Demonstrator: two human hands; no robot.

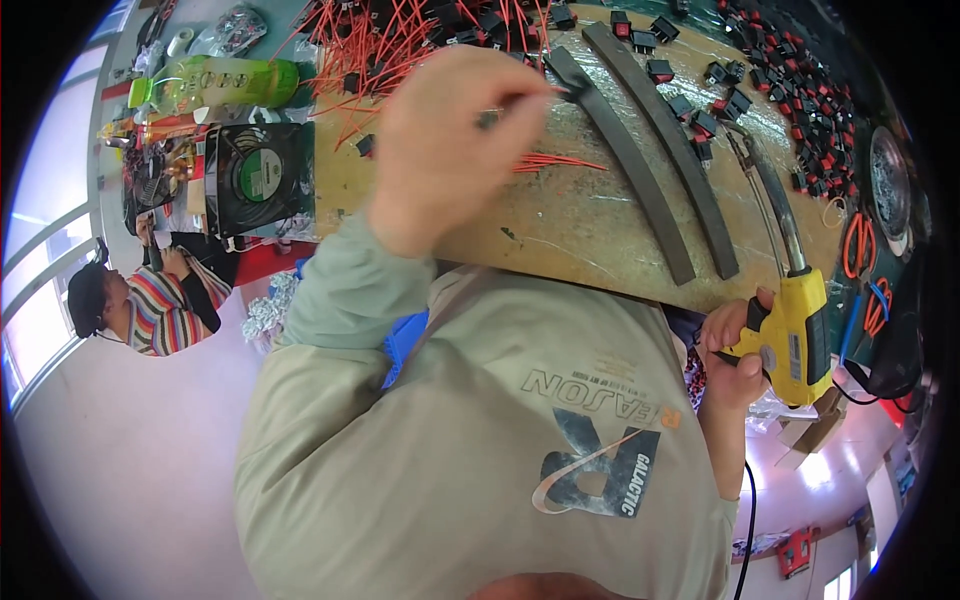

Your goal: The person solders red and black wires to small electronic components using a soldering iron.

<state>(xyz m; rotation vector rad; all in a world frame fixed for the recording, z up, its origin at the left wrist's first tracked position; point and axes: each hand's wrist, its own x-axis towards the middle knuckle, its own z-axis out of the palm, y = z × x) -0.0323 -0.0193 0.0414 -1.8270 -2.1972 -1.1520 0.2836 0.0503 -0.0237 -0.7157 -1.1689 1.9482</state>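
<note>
My left hand (450, 140), blurred by motion, is raised over the wooden board (560, 235). Its fingers are curled into a pinch, and what looks like a red wire shows at their tips. Right beside them a black rocker switch (570, 84) sits at the far end of a dark grey strip (635, 175). Alongside lies a second grey strip (675, 145). At the board's near right edge, my right hand (738, 345) is closed round the grip of a yellow soldering gun (797, 340), whose long metal tip (765, 185) points away from me. Several loose red wires (560, 160) lie on the board.
A heap of red wires (400, 40) covers the far left. Black and red rocker switches (800, 95) are piled at the far right. Orange-handled pliers (858, 245) lie at right. A green bottle (225, 82) and black fan (260, 175) stand left, where another person (150, 300) works.
</note>
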